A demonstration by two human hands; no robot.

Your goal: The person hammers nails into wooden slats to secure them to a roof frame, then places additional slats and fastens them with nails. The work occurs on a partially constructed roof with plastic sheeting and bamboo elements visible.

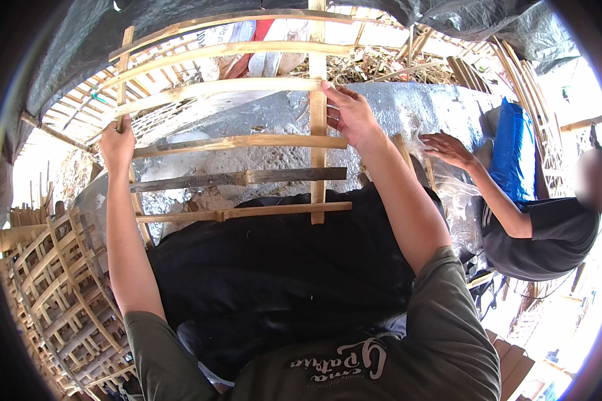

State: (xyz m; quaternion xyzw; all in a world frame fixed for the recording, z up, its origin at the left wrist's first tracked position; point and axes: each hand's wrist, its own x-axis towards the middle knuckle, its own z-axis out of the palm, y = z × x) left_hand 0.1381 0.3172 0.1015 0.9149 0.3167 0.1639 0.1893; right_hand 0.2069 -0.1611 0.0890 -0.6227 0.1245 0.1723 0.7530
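Head view: the ladder-shaped frame of pale wooden slats (241,142), with one darkened slat (207,180), is in front of the person, over the dull silver sheeting (394,100); its lower end overlaps the black cloth (281,267); contact with the sheeting cannot be told. Left grip: the bare left hand (118,139) is closed on the left upright, at the third slat from the top; right grip: the bare right hand (350,117) is clamped at the right upright, thumb on that slat's end, fingers partly hidden. Handling, as judged: hold both hands at one slat so the load is shared; bear on the uprights, as thin slats may flex; guard the free slat ends against the co-worker's hand (448,148), which is apart from the frame.
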